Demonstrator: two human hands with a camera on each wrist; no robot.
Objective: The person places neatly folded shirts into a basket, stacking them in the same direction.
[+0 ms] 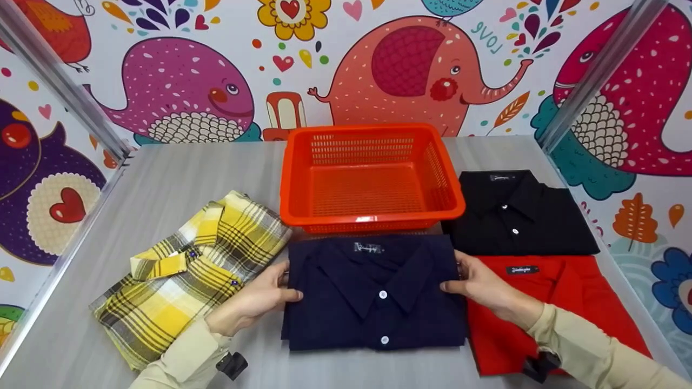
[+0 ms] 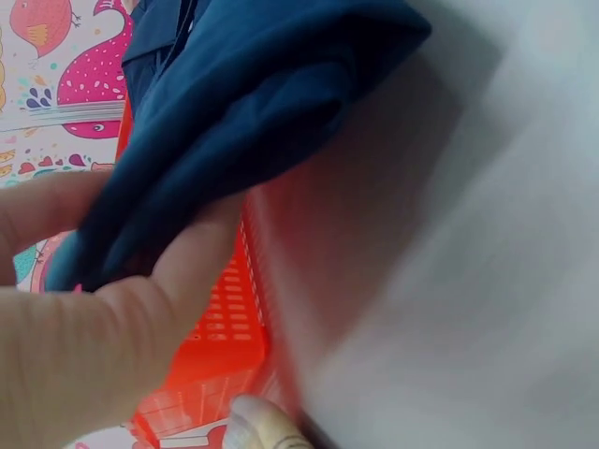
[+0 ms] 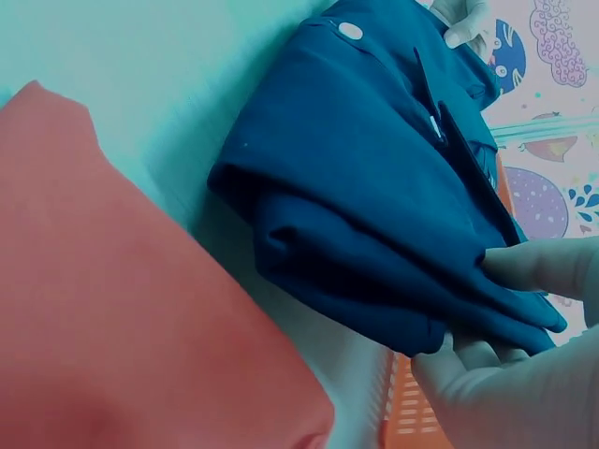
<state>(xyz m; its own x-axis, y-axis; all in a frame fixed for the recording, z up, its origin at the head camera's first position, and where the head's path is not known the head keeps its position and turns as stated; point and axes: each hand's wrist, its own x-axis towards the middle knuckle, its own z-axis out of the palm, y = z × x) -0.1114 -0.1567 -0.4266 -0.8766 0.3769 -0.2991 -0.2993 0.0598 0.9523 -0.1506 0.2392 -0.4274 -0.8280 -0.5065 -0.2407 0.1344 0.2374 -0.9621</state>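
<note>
A folded navy blue shirt [image 1: 346, 302] with white buttons is held by its two sides, just in front of the orange basket [image 1: 373, 220]. My left hand [image 1: 265, 294] pinches its left edge, thumb on top and fingers beneath. On the opposite edge, my right hand [image 1: 484, 286] grips the same way. The left wrist view shows the folded layers of the shirt [image 2: 253, 103] between thumb and fingers, above the table. In the right wrist view the right hand [image 3: 524, 365] pinches the shirt [image 3: 356, 187], whose near end hangs over the table surface.
A folded yellow plaid shirt [image 1: 184, 292] lies at the left. To the right, a folded black shirt [image 1: 546, 221] lies behind a folded red shirt [image 1: 567, 319], which is under my right forearm. A cartoon-printed wall [image 1: 292, 59] and metal posts [image 1: 600, 70] bound the table.
</note>
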